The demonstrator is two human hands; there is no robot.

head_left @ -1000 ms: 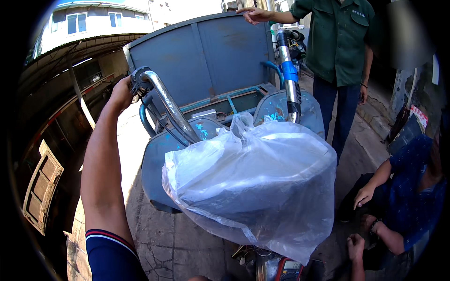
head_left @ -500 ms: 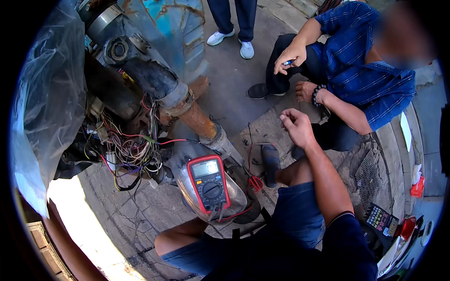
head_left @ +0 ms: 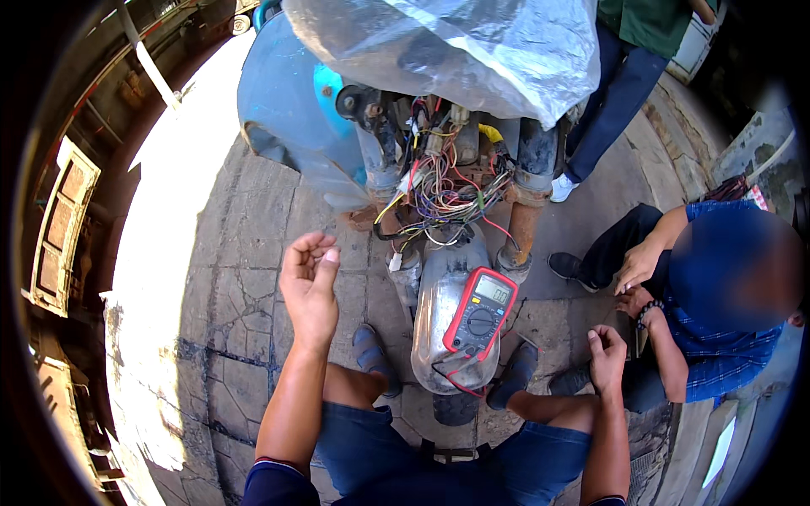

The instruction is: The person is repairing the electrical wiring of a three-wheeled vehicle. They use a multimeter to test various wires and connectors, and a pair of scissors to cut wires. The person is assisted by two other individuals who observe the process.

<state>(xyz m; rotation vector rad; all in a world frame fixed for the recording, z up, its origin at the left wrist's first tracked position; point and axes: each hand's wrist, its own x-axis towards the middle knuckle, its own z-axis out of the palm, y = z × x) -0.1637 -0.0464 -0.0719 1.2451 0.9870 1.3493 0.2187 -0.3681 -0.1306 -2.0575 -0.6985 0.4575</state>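
Observation:
My left hand point(head_left: 310, 291) is raised in the lower middle, left of the exposed wiring point(head_left: 443, 181), its fingers loosely bent and apart with nothing in them. My right hand point(head_left: 606, 358) is pinched beside my right knee; what it holds, if anything, is too small to make out. Between them, a red-and-grey multimeter point(head_left: 479, 312) reading zero rests tilted on the dull metal front mudguard point(head_left: 430, 354), leads hanging from its lower end. The tangled wires spill between two worn fork tubes point(head_left: 527, 223), under a crumpled clear plastic sheet point(head_left: 439, 51) on the blue-grey vehicle point(head_left: 278, 84).
A person in blue plaid point(head_left: 726, 354) crouches close at my right, both hands near their knee. Another in green point(head_left: 641, 25) stands behind the fork at upper right. Rusty panels point(head_left: 63, 223) stand along the left edge beside sunlit paving point(head_left: 152, 354). A kerb point(head_left: 688, 455) runs at lower right.
My left hand has left the handlebar it held a second ago and is now lower, open. The view has tipped down to the wiring and meter. My right hand remains near my knee.

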